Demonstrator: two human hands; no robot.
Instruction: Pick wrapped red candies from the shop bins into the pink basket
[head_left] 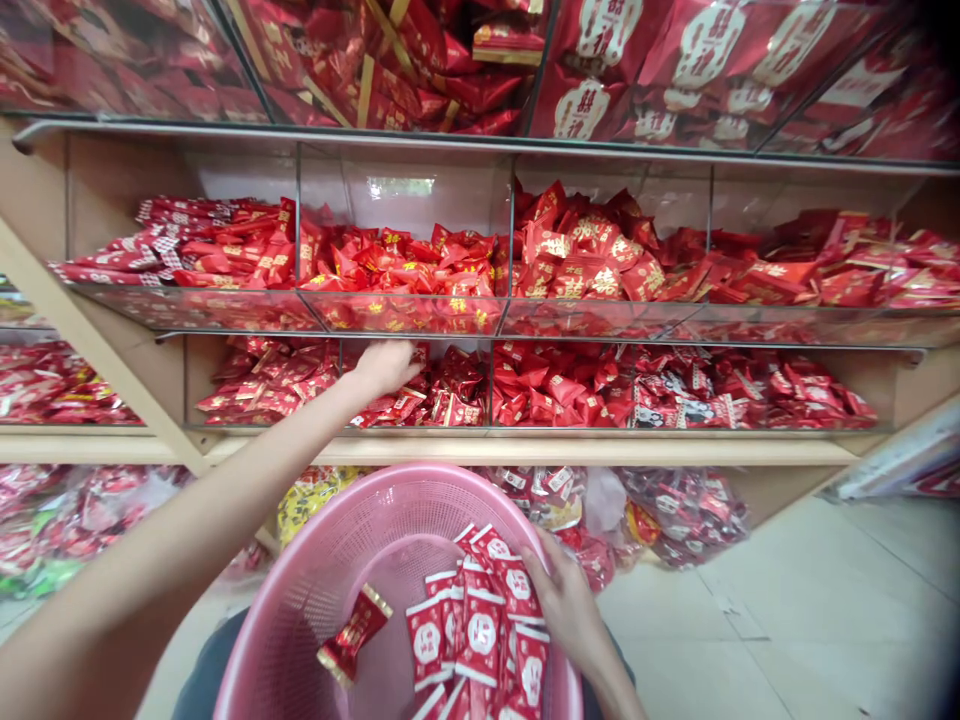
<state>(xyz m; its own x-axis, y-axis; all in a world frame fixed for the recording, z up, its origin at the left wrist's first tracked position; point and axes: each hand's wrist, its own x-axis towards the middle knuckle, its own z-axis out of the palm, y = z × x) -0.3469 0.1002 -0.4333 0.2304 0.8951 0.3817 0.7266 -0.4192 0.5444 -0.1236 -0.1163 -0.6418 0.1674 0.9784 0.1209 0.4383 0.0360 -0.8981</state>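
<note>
A pink plastic basket [300, 560] rests at the lower middle, over the person's legs. Inside it lie several red and white packets [480, 630] on the right and a single twist-wrapped red candy [355, 634] on the left. My right hand [566, 600] grips the basket's right side, its fingers over the rim. My left hand [388, 368] reaches into the lower shelf's clear bin, over small red packets [454, 385]; its fingertips are partly hidden, and whether it holds a packet cannot be seen.
Clear bins of red packets [420, 265] fill the shelf above, with larger red bags [697, 60] higher up. A wooden shelf edge [660, 451] runs above the basket. Plastic bags of sweets [690, 510] sit below it, beside the tiled floor [810, 610].
</note>
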